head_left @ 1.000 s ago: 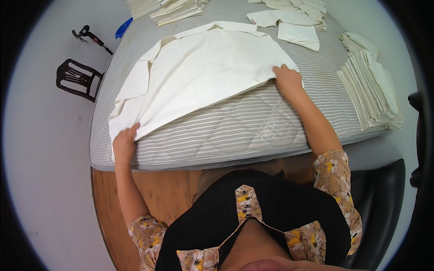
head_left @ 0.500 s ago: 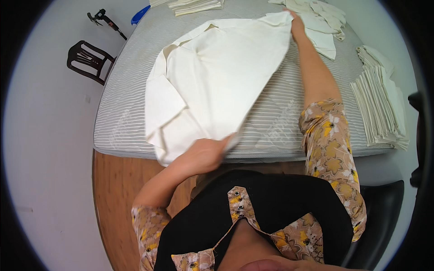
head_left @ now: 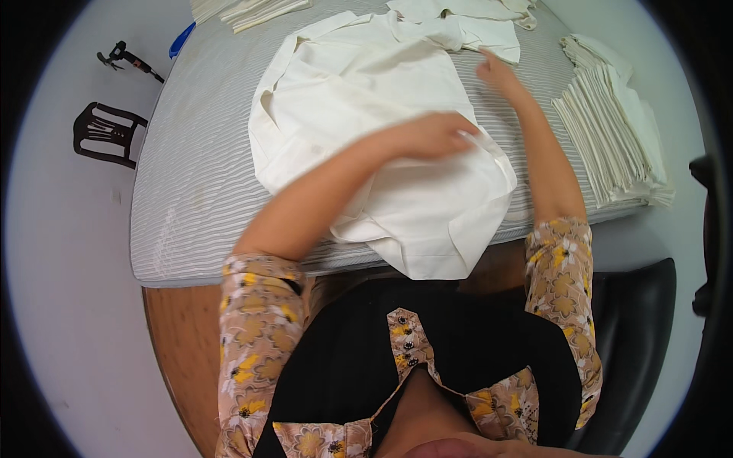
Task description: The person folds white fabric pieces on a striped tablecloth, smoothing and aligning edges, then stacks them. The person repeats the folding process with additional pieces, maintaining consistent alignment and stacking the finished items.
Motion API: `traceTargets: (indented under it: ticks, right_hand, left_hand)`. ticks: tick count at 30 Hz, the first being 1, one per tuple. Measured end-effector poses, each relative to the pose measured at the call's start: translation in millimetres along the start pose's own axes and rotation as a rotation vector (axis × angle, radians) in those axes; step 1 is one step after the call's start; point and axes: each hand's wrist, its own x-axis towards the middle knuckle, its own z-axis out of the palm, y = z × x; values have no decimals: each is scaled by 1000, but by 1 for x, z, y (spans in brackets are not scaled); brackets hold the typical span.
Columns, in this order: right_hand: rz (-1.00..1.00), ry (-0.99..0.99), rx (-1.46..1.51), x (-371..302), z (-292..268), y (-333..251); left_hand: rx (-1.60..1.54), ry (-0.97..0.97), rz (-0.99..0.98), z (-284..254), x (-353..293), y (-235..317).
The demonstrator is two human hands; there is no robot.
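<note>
A large white cloth [head_left: 366, 91] lies loosely spread over a striped mattress [head_left: 198, 168], with its near end hanging past the mattress's front edge. My left hand [head_left: 439, 136] reaches across the middle of it, closed on a raised fold of the cloth near its right side. Some of the left fingers are blurred. To the right of the cloth, my right hand [head_left: 496, 74] hovers over the mattress with its fingers apart, holding nothing.
At the right edge stands a tall stack of folded white cloths [head_left: 611, 130]. Loose white cloths [head_left: 489, 34] lie at the far right, and another folded pile [head_left: 263, 11] at the far left. A dark chair [head_left: 107, 133] is beyond the left edge; a black seat [head_left: 630, 343] is near me.
My left hand has carried the cloth's near edge rightward and away from me, turning the cloth. My right hand has let go of the far corner and come back nearer.
</note>
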Motion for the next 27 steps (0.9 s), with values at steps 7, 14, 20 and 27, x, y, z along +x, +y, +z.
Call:
traceTargets:
  ticks: [7, 14, 20, 27]
  right_hand:
    - [74, -148, -272, -111, -4, -109]
    - [101, -319, -32, -86, -3, -132]
    - [-56, -5, 82, -11, 28, -101]
    - [101, 130, 119, 40, 57, -98]
  left_hand:
    - [929, 539, -1008, -165, -120, -98]
    - [849, 645, -863, -181, -189, -151]
    - [864, 776, -1063, -193, -270, -141]
    - [1137, 959, -702, -185, -292, -123]
